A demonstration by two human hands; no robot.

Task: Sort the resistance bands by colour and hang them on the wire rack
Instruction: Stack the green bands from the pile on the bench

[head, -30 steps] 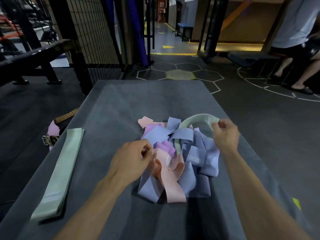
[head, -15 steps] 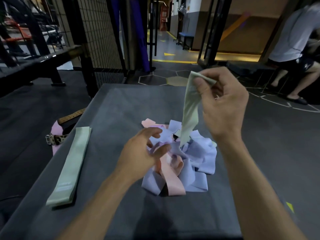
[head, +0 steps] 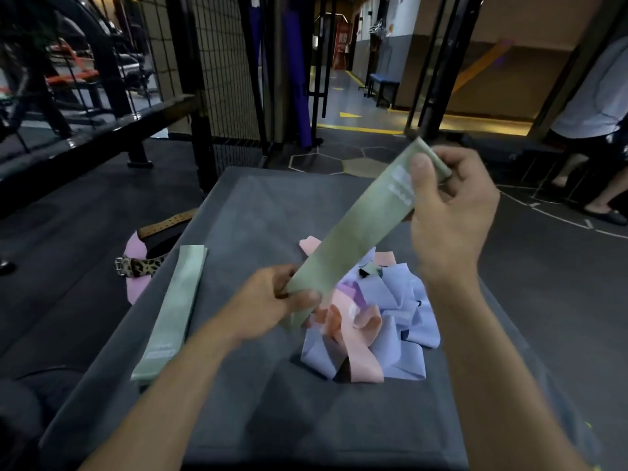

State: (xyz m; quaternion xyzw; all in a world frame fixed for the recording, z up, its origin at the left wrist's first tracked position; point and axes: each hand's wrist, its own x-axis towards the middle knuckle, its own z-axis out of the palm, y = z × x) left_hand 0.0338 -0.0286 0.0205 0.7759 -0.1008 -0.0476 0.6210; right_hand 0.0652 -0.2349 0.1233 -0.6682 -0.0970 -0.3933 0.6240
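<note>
Here, line by line:

Held band: a pale green flat elastic resistance band (head: 353, 239) is stretched diagonally in the air above the table, its low end at the left and its high end at the right, with white print near the upper end.

Left hand: the left hand (head: 272, 305) pinches the lower end of the pale green band between thumb and fingers, just above the pile.

Right hand: the right hand (head: 448, 212) is raised and clamped on the upper end of the same band, thumb pressed on the face with the white print, fingers curled behind.

Pile: a loose heap of lilac, peach and purple elastic bands (head: 373, 321) lies tangled near the middle of the table, right under the held band.

Sorted band: a second pale green flat band (head: 173, 311) lies straight and flat along the left side of the table, well apart from the pile.

Table: a dark grey cloth-covered table (head: 238, 402) carries the pile and the flat band.

Floor at left: a leopard-print strap with a metal buckle (head: 139, 266) lies on a pink piece (head: 136, 283) just beside the table's left edge.

Wire rack: a black wire mesh panel (head: 224, 79) stands upright beyond the table's far left corner.

Background: a person in a light shirt and sandals (head: 591, 107) is at the far right.
</note>
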